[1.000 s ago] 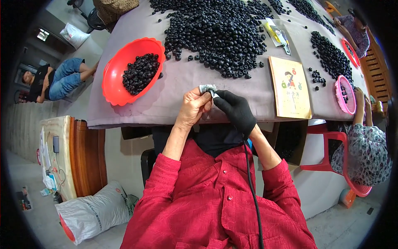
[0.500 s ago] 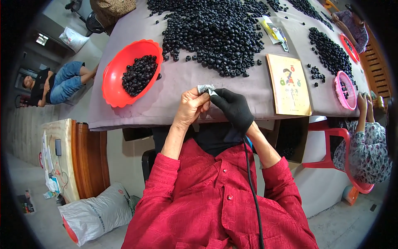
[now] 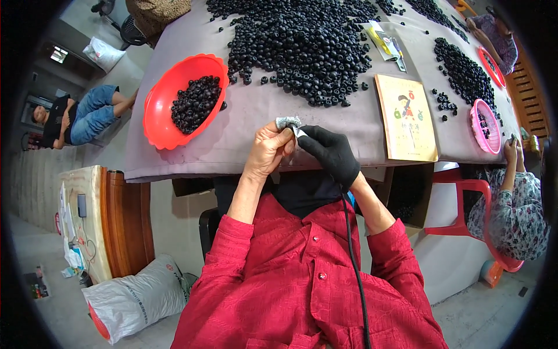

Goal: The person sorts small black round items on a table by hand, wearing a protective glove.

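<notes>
I see the bare left hand (image 3: 268, 150) pinching a small pale scrap (image 3: 286, 122) with its thumb and fingers. The right hand (image 3: 334, 157), in a black glove, nips the white corner of the same scrap. I can't tell if something tiny is tucked between the fingertips.

The scrap is up in the hands, over the near edge of the table (image 3: 250, 107). To do this bit well, I'd want the left hand to hold firm and the right to make small, soft tugs, so the scrap doesn't rip. I'd want both wrists low and near each other too.

Just past the hands is a big pile of black beads (image 3: 296, 58), so elbows should stay in. A red bowl (image 3: 157, 104) with more beads sits to the left, and a yellow book (image 3: 407, 119) lies to the right.
</notes>
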{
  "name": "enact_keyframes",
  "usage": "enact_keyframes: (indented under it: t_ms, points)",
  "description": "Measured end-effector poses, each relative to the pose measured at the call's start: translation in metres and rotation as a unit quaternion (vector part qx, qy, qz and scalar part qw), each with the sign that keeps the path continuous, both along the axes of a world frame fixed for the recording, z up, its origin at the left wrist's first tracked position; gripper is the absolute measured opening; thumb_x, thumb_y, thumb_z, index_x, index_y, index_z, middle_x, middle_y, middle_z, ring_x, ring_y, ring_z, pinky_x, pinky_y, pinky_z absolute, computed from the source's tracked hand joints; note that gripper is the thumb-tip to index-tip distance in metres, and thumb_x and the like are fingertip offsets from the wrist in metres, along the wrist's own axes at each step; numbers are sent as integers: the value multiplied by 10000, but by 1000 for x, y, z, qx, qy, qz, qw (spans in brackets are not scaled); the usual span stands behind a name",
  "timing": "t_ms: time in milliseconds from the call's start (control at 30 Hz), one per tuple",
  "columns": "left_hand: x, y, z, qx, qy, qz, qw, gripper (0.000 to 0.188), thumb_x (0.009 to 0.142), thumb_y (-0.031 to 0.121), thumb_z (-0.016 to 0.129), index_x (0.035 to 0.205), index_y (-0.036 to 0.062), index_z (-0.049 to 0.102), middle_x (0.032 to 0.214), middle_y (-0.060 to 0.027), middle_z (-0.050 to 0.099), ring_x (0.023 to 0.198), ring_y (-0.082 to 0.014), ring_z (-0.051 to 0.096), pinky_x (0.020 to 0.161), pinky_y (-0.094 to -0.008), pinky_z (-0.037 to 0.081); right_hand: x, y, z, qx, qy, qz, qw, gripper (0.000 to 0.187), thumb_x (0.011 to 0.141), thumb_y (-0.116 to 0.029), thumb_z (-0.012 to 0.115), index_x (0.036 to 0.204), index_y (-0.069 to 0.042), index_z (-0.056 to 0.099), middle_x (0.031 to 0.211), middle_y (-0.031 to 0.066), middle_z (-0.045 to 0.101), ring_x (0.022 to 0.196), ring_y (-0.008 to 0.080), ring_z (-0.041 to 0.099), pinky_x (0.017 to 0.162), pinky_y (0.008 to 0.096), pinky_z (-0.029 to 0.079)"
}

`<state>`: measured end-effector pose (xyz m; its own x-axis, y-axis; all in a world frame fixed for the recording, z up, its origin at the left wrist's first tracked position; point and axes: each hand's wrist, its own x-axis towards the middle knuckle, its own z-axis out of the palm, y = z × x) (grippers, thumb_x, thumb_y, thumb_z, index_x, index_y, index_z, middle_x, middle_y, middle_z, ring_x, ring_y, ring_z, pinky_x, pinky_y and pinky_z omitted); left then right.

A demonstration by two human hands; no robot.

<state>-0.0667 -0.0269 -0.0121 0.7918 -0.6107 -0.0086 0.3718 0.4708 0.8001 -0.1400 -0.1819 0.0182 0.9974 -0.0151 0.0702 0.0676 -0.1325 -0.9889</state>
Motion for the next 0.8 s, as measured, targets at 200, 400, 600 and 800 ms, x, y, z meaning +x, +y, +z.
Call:
enact_keyframes:
  t_ms: [200,400,600,800]
  points:
    - [0,-1,3,0,14,-2,1000,105,874,83,533,913,15,603,605,-20,539,497,-74,465,465,-195,378,3,1,-3,-5,-4,-1,1000,319,857,-248,564,1075,-16,585,929,119,649,850,117,590,754,274,459]
    - [3,4,-2,-31,15,-24,999,156,857,89,561,983,5,602,746,-23,585,540,-86,475,515,-214,397,2,5,4,-25,-9,-22,999,301,863,-242,552,1056,-13,585,914,128,647,834,126,599,742,272,460]
    - [-1,16,19,91,-10,76,993,128,843,81,569,944,22,619,690,-19,575,503,-70,491,426,-190,357,1,2,7,21,23,-46,998,288,857,-201,566,1056,7,583,927,82,642,856,93,564,754,251,448]
    - [37,65,78,248,-142,299,911,136,823,82,607,945,25,624,652,-13,573,472,-56,497,384,-182,352,-1,-2,4,56,20,-72,996,291,851,-178,578,1058,26,580,918,39,625,852,74,522,772,245,433]
